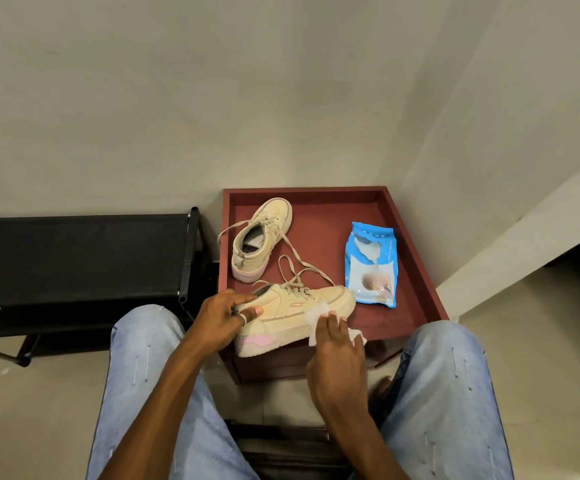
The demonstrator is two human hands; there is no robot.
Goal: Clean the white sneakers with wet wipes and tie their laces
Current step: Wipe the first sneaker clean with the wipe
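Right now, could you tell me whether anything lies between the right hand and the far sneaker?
Yes: the near sneaker, held by the left hand, lies between the right hand and the far sneaker, with loose laces across the tray beyond it.

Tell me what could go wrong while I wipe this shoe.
1. The near shoe sits at the front edge of the red table, steadied only by the left hand. A hard push from the right hand pressing the wipe might knock it off.
2. The untied laces trail across the table near the far shoe and could snag or tangle.
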